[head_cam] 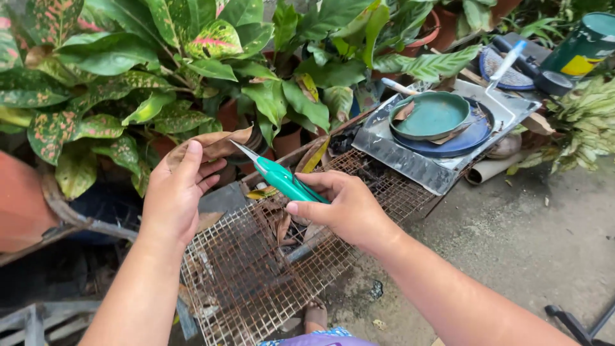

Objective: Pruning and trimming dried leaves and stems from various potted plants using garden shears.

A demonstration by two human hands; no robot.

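Your right hand point(343, 208) grips green-handled snips point(278, 176), blades at a dry brown leaf point(214, 144) pinched in your left hand point(179, 189).

Potted plants point(160, 70) behind wire rack point(256, 275), stacked dishes point(442, 125) on metal tray point(410, 160) right of plants

A green can point(584, 45) stands at the top right corner, behind the leaves, partly cut by the edge. It is round and carries a yellow label point(580, 65) low on its side. No signs or screens show.
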